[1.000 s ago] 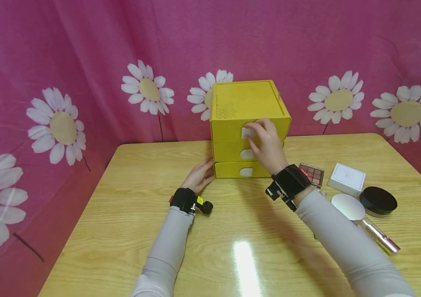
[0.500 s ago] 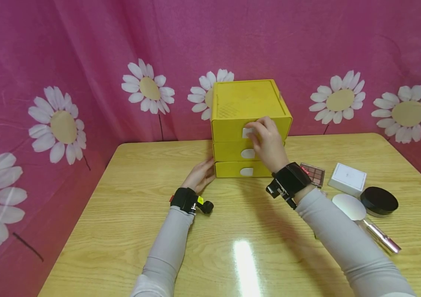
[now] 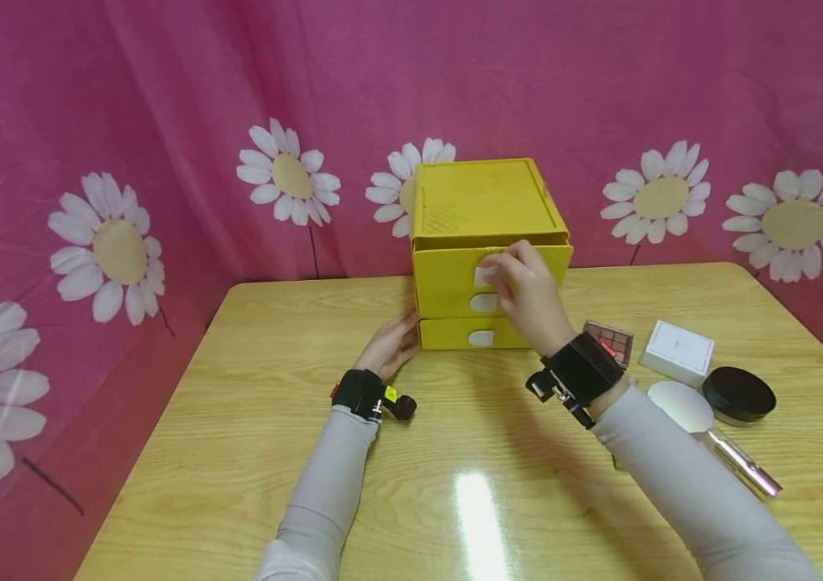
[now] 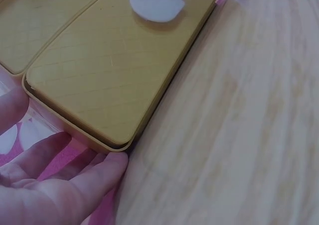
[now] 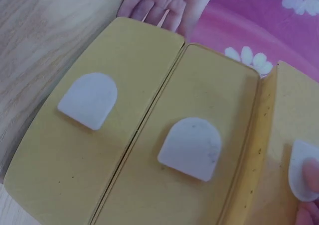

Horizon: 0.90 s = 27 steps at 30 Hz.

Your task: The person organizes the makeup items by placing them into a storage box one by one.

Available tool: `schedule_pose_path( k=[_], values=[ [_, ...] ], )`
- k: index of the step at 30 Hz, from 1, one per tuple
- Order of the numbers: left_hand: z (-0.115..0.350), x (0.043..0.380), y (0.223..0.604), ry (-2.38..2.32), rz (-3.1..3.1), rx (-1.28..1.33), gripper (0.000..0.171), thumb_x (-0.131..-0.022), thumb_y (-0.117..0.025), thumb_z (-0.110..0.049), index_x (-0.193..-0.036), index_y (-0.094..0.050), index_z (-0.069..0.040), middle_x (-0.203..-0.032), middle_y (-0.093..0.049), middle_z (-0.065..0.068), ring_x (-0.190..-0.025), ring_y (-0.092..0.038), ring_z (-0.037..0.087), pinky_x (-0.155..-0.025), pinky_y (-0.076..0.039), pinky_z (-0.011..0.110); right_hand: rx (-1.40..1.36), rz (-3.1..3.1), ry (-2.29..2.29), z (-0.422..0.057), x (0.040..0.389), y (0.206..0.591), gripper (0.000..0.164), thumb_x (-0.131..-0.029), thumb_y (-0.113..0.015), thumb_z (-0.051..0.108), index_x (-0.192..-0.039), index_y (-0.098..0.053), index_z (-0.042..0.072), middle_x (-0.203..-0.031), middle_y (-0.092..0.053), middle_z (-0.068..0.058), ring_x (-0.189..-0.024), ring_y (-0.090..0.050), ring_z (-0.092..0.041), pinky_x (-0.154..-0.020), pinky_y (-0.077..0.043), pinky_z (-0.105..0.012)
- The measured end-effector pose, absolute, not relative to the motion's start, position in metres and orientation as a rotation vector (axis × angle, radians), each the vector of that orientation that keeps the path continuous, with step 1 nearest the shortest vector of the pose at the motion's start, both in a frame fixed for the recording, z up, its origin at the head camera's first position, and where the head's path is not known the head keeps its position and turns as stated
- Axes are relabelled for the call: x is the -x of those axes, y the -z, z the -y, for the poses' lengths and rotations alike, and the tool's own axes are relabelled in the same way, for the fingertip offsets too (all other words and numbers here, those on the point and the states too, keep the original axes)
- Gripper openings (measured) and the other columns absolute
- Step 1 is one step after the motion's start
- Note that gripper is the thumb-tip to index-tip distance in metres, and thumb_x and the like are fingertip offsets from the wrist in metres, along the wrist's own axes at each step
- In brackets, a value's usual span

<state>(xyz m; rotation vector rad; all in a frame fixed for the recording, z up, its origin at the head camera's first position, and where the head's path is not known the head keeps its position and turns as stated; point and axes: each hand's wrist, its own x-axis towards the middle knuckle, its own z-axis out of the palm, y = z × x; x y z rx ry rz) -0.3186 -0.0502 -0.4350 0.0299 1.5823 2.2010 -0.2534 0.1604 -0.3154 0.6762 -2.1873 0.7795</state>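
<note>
A yellow box of stacked drawers [image 3: 487, 194] stands at the back of the table. Its top drawer [image 3: 448, 278] is pulled slightly out, leaving a dark gap under the box's lid. My right hand [image 3: 531, 294] pinches that drawer's white tab handle [image 3: 482, 277]; the right wrist view shows fingertips on the tab [image 5: 301, 170]. My left hand [image 3: 386, 347] rests against the lower left side of the box, its fingers extended along the edge in the left wrist view. The middle drawer [image 5: 199, 95] and bottom drawer [image 4: 99, 70] are closed.
On the table's right lie an eyeshadow palette [image 3: 611, 343], a white box [image 3: 678, 351], a round black case [image 3: 738, 394] and a round mirror with a metallic handle [image 3: 745, 461]. A pink flowered curtain [image 3: 353, 73] hangs behind the table.
The top drawer has come forward out of the box, drawn by my right hand, which has moved slightly toward me. My left hand has stayed at the box's side.
</note>
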Motion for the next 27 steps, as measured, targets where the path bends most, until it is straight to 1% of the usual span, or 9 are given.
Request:
schedule_pose_path(
  k=[8, 19, 27],
  values=[
    [0.050, 0.319, 0.435, -2.202, -1.604, -0.010, 0.052, -0.098, -0.045, -0.022, -0.144, -0.027, -0.010, -0.148, -0.028, 0.008, -0.132, -0.031, 0.026, -0.106, -0.028, 0.043, -0.702, 2.190, -0.791, -0.161, 0.231, 0.313, 0.017, -0.079, -0.065, -0.009, -0.094, -0.065, -0.002, -0.083, -0.046, -0.010, -0.077, -0.046, -0.022, -0.066, -0.039, -0.030],
    [0.048, 0.317, 0.434, -2.227, -1.600, -0.020, 0.049, -0.098, -0.044, -0.020, -0.144, -0.029, -0.008, -0.145, -0.032, 0.011, -0.131, -0.032, 0.026, -0.106, -0.027, 0.045, -0.707, 2.192, -0.754, -0.160, 0.202, 0.313, 0.021, -0.074, -0.068, -0.011, -0.093, -0.066, -0.001, -0.081, -0.047, -0.008, -0.073, -0.047, -0.017, -0.063, -0.042, -0.026],
    [0.048, 0.315, 0.433, -2.218, -1.608, -0.052, 0.047, -0.099, -0.042, -0.020, -0.143, -0.031, -0.008, -0.143, -0.036, 0.013, -0.130, -0.034, 0.027, -0.106, -0.027, 0.045, -0.733, 2.171, -0.727, -0.158, 0.186, 0.312, 0.022, -0.073, -0.071, -0.009, -0.092, -0.067, 0.000, -0.079, -0.045, -0.006, -0.071, -0.046, -0.014, -0.060, -0.041, -0.021]
  ],
)
